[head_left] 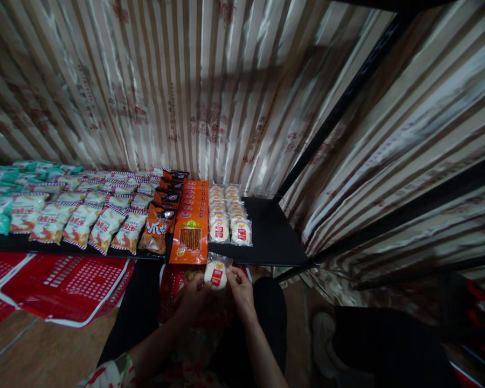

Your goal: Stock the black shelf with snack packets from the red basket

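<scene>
Between my two hands is a round white cake in a clear wrapper [216,274] with a red label, just in front of the shelf's front edge. My left hand [194,295] grips its left side. At its right edge, the fingers of my right hand [241,288] pinch the wrapper. Behind it on the black shelf [270,226] stand two rows of similar wrapped white cakes [219,229]. Left of these lies a row of overlapping orange snack packets [191,237], the front one showing brown sticks through a window.
Black-and-orange snack bags [156,231], white snack bags [81,221] and teal bags [0,213] fill the shelf's left. Red baskets [68,285] sit below. A black post [339,108] rises at right before a striped curtain [210,81]. Someone's shoe [325,342] is on the floor.
</scene>
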The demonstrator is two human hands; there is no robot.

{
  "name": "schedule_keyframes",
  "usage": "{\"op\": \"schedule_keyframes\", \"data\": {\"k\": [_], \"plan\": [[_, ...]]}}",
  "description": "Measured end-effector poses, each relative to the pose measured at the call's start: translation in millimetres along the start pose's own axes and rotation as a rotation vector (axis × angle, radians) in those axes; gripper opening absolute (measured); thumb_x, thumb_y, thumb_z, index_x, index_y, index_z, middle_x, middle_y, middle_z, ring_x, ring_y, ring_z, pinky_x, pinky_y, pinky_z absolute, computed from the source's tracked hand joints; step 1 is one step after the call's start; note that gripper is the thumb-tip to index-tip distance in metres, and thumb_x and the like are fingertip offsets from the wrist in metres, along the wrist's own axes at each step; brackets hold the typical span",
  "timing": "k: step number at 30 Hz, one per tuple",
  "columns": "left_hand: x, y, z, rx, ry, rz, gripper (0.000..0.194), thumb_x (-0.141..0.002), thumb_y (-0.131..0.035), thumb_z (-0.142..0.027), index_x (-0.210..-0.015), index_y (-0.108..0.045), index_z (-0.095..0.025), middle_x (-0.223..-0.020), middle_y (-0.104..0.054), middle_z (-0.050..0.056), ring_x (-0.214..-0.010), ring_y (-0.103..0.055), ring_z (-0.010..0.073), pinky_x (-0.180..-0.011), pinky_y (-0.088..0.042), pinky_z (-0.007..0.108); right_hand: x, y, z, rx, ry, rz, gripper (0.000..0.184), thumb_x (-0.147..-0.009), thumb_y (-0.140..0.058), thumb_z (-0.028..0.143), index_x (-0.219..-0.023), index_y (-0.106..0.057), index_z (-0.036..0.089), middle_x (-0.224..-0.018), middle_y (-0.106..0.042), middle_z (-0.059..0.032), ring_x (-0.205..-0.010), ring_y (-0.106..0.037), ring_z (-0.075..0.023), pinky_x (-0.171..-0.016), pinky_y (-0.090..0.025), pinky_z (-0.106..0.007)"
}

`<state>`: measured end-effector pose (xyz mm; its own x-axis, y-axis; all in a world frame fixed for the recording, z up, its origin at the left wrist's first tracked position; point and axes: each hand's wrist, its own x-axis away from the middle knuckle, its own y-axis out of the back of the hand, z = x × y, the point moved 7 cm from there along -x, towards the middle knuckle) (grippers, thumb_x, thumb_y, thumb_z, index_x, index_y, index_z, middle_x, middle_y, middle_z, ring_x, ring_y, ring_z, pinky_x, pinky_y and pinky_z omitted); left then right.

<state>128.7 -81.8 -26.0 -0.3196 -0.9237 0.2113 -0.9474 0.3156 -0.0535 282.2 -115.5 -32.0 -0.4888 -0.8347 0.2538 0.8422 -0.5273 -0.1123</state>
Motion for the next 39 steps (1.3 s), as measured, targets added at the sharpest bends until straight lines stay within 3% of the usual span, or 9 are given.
{"op": "schedule_keyframes", "data": {"k": [7,13,25,30,39], "plan": [[-7.2,-9.9,-8.9,0.066,0.026,-0.046,0.023,-0.065,-0.056,-0.035,-0.077,-0.055,-0.016,-0.077,-0.066,0.004,-0.074,-0.061,0.0189,-0.069,-0.047,0.030,-2.9,2.9,4.7,0.058,0.043,0.006,0.038,-0.064,-0.065,0.049,-0.086,-0.063,0.018,-0.078,-0.068,-0.0040,-0.070,-0.063,-0.0185,-0.064,-0.051,-0.028],[-9.3,-16.8,-12.0,0.000,0.019,-0.010,0.022,-0.069,-0.053,-0.036,-0.080,-0.056,-0.017,-0.079,-0.067,0.004,-0.077,-0.061,0.0188,-0.072,-0.047,0.029,-4.1,-0.7,7.0,0.020,0.059,0.083,0.037,-0.066,-0.065,0.047,-0.090,-0.062,0.019,-0.076,-0.068,-0.0025,-0.066,-0.063,-0.0173,-0.065,-0.051,-0.029],[-15.0,-14.9,-11.3,-0.203,-0.116,-0.077,0.031,-0.075,-0.047,-0.030,-0.103,-0.053,-0.017,-0.100,-0.064,0.008,-0.092,-0.060,0.0198,-0.083,-0.045,0.033,-13.1,7.9,26.5,0.035,0.064,0.010,0.037,-0.062,-0.067,0.045,-0.087,-0.064,0.018,-0.070,-0.067,-0.0017,-0.064,-0.062,-0.0167,-0.059,-0.048,-0.025],[-10.1,-13.4,-29.6,-0.430,-0.199,-0.150,0.028,-0.076,-0.042,-0.023,-0.099,-0.056,-0.018,-0.100,-0.060,0.007,-0.096,-0.056,0.0195,-0.088,-0.042,0.034,-17.7,10.4,29.8,0.026,0.072,0.012,0.036,-0.061,-0.068,0.046,-0.085,-0.065,0.020,-0.072,-0.069,-0.0011,-0.064,-0.062,-0.0173,-0.059,-0.049,-0.027],[-23.8,-30.8,-62.5,-0.588,-0.229,-0.078,0.031,-0.076,-0.041,-0.017,-0.103,-0.057,-0.021,-0.100,-0.059,0.006,-0.095,-0.055,0.0178,-0.088,-0.042,0.030,-38.1,20.5,49.8,0.070,0.139,-0.006,0.042,-0.061,-0.068,0.049,-0.089,-0.065,0.017,-0.076,-0.069,-0.0036,-0.069,-0.063,-0.0189,-0.062,-0.050,-0.027]]}}
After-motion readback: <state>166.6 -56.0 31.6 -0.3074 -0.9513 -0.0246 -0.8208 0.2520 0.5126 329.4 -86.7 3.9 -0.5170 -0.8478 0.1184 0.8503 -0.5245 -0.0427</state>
